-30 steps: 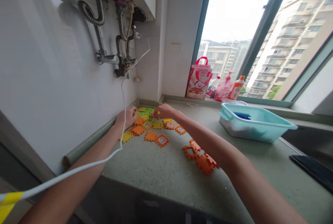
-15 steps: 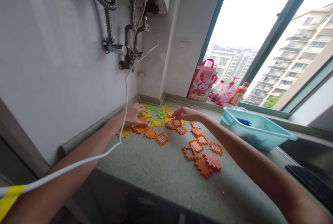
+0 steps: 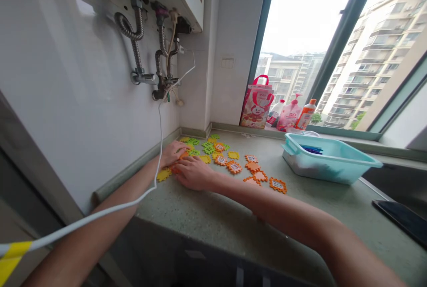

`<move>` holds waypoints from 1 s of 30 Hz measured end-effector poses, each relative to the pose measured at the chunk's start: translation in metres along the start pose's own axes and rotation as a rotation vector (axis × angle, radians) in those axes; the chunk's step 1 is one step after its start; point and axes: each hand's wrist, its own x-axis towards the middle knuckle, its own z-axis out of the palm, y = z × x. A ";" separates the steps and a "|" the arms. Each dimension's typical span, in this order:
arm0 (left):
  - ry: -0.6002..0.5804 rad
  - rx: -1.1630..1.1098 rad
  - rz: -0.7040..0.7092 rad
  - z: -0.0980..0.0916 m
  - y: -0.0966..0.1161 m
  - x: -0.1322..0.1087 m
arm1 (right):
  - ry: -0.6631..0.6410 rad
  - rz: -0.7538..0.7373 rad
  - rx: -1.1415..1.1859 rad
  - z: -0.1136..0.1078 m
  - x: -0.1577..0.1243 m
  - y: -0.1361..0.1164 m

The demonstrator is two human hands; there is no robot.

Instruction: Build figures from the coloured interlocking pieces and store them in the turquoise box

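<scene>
On the counter lie many flat, notched-edge interlocking tiles in orange, yellow and green. My left hand [image 3: 175, 153], fingers curled together, holds an orange tile [image 3: 183, 155] near the wall. Palm down, my right hand [image 3: 195, 173] is just in front of it, its fingers closed over orange tiles [image 3: 176, 169]; its fingertips are partly hidden. A yellow tile [image 3: 164, 174] lies in front of the left hand. Beyond the hands are green tiles [image 3: 209, 148], a yellow frame tile [image 3: 233, 155] and an orange tile with a white window grid [image 3: 234, 167].
More orange tiles [image 3: 278, 185] lie right of my right forearm. A turquoise basin [image 3: 328, 162] with blue things inside stands at the right, near a dark flat device [image 3: 400, 222]. A white cable [image 3: 159, 145] hangs across my left arm. Bottles [image 3: 289, 116] and a pink bag [image 3: 256, 109] line the window.
My right hand has moved left and nearer, from the middle tiles to beside my left hand. The orange frame tile at its fingers is gone from there. The camera view has shifted slightly.
</scene>
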 end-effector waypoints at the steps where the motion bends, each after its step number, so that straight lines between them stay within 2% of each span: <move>1: 0.005 0.011 0.011 0.000 0.000 -0.001 | -0.005 -0.015 0.017 -0.003 -0.007 0.000; 5: 0.011 -0.028 0.020 0.001 0.000 0.001 | -0.023 -0.066 0.061 -0.022 -0.038 0.007; 7: 0.026 -0.085 -0.022 0.001 0.000 0.003 | 0.006 -0.051 0.045 -0.027 -0.044 0.009; 10: 0.041 -0.190 -0.106 0.001 0.001 0.005 | 0.064 0.029 0.037 -0.022 -0.033 0.009; 12: 0.035 -0.222 -0.139 0.000 0.001 0.004 | 0.057 0.076 0.061 -0.013 -0.019 0.007; 15: 0.052 -0.153 -0.151 -0.001 0.000 0.001 | 0.025 0.078 0.089 -0.004 -0.005 0.002; 17: 0.074 -0.058 -0.114 -0.001 -0.001 -0.002 | 0.028 0.048 0.082 -0.004 -0.010 -0.002; 20: 0.068 0.056 -0.044 0.001 -0.006 -0.003 | 0.034 0.002 0.066 -0.015 -0.036 -0.005; 24: 0.027 0.141 -0.024 0.000 -0.012 0.000 | -0.027 -0.048 0.033 -0.037 -0.085 0.003; 27: 0.042 0.179 -0.027 -0.010 -0.012 0.002 | -0.051 -0.037 0.006 -0.051 -0.120 0.014; 30: 0.076 0.261 -0.004 -0.025 0.000 0.001 | -0.069 -0.016 0.007 -0.067 -0.151 0.027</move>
